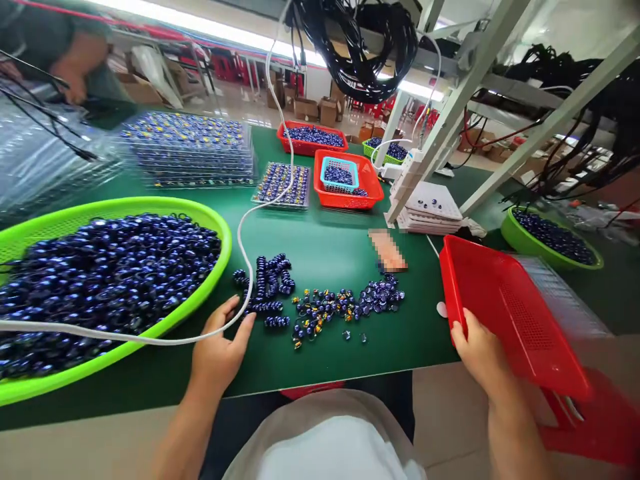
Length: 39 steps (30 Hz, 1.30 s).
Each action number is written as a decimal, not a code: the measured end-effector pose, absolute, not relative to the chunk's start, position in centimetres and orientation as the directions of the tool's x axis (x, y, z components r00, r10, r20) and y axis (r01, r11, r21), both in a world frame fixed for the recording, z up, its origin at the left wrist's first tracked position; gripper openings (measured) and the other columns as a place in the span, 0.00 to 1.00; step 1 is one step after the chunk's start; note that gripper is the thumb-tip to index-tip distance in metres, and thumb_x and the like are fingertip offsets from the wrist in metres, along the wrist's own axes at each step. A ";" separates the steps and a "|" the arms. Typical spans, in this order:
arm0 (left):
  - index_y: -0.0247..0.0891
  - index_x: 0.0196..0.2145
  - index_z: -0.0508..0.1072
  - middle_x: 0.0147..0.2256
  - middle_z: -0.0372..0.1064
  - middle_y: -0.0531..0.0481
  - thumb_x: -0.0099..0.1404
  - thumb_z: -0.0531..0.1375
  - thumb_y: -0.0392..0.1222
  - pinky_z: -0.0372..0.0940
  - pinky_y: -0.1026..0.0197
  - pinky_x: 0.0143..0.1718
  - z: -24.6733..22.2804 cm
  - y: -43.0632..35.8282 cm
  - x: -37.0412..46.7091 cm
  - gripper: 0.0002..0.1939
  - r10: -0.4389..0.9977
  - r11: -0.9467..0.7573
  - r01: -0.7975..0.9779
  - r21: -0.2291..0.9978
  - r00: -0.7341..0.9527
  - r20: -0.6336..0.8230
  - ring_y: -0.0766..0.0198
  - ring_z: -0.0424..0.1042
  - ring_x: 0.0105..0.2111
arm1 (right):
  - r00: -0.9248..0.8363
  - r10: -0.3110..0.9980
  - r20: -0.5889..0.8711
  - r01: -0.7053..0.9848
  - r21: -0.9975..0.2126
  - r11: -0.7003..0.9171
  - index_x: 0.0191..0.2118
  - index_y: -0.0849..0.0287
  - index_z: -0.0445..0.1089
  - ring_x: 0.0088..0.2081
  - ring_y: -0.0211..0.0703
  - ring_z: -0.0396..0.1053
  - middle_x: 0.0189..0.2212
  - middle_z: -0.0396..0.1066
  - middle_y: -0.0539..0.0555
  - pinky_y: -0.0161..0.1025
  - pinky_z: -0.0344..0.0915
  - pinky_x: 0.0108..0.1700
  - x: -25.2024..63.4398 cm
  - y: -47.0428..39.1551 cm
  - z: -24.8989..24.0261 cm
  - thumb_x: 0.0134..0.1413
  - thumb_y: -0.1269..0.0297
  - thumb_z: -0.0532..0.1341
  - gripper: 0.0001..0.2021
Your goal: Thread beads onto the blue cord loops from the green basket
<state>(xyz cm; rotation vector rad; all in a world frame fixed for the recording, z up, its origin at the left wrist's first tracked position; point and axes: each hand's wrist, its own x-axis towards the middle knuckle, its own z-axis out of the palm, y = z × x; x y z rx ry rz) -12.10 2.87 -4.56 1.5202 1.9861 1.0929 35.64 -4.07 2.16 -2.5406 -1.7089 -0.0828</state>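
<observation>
Our right grip [479,350] clasps the red rectangular plastic tray [510,293]; our left grip [219,352], parted, lies beside shiny dark-blue round bead rows [267,307].

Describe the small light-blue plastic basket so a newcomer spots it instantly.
Start at the long green table. Toward its far side sits a rectangular orange-red plastic tray, and inside it the basket, holding glossy dark-blue pieces. Its light-blue lattice sides set it apart from the red tray around it.

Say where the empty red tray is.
In the head view, the red tray is at right, its left rim in the right hand, beside the clear trays.
</observation>
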 end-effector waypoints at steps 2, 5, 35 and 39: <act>0.36 0.58 0.69 0.56 0.70 0.39 0.62 0.58 0.57 0.64 0.47 0.59 -4.8 2.7 -12.1 0.31 0.942 0.064 0.619 0.783 -0.297 0.158 0.47 0.71 0.54 | 0.356 0.926 0.123 0.934 -0.011 -0.358 0.54 0.68 0.67 0.40 0.56 0.77 0.41 0.78 0.67 0.43 0.68 0.36 35.2 -3.5 1.8 0.63 0.65 0.48 0.20; 0.36 0.58 0.68 0.56 0.70 0.40 0.63 0.59 0.57 0.62 0.47 0.60 -5.0 2.2 -12.1 0.31 0.946 0.029 0.631 0.776 -0.267 0.181 0.46 0.70 0.55 | 0.320 0.939 0.125 0.945 0.019 -0.325 0.57 0.70 0.66 0.42 0.56 0.77 0.43 0.78 0.67 0.43 0.69 0.37 35.0 -3.0 1.7 0.64 0.64 0.48 0.21; 0.40 0.68 0.50 0.70 0.42 0.34 0.65 0.59 0.58 0.47 0.38 0.67 -4.7 2.6 -10.8 0.41 0.973 -0.101 0.811 0.576 -0.039 0.226 0.44 0.43 0.70 | -0.209 0.818 0.535 0.602 -0.589 0.539 0.57 0.50 0.68 0.54 0.52 0.72 0.52 0.74 0.55 0.54 0.72 0.55 20.9 -0.9 -2.1 0.62 0.69 0.58 0.18; 0.33 0.66 0.56 0.68 0.46 0.29 0.66 0.57 0.57 0.44 0.37 0.67 -5.3 6.0 -11.9 0.37 0.968 -0.042 0.758 0.651 -0.129 0.214 0.41 0.45 0.69 | -0.401 0.847 0.349 0.538 -0.658 0.526 0.60 0.51 0.66 0.60 0.52 0.66 0.58 0.70 0.56 0.56 0.63 0.62 18.5 3.4 0.7 0.66 0.63 0.54 0.19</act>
